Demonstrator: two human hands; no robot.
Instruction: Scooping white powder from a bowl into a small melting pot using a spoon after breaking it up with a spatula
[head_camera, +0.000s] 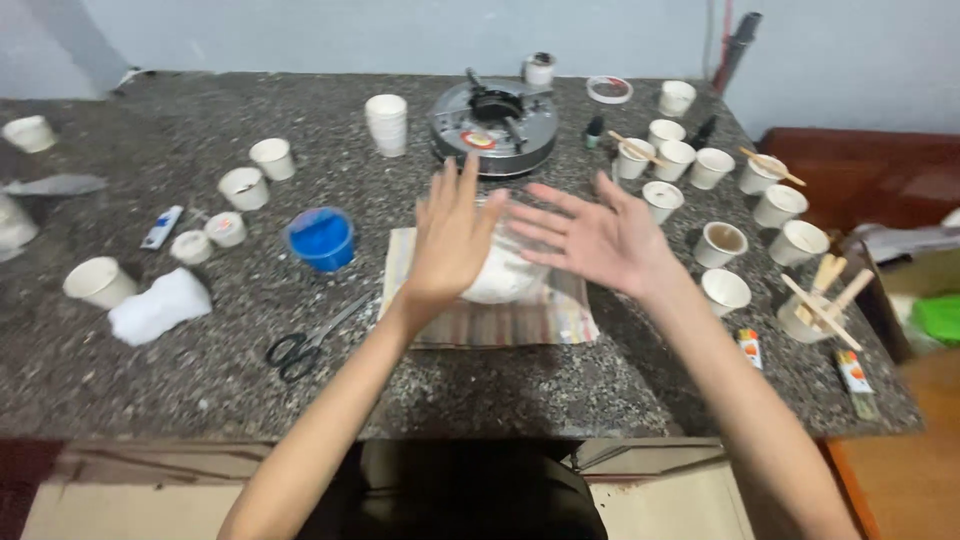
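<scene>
Both hands hovering over a white lump, cups crowding every side

Head view: left hand (452, 238) and right hand (600, 240) are spread flat, each grip wide open and holding nothing, just above the white lump (497, 275) on the striped mat (490, 325). I'd guess a careless right elbow could topple the paper cups (724, 290) right of the mat.
</scene>
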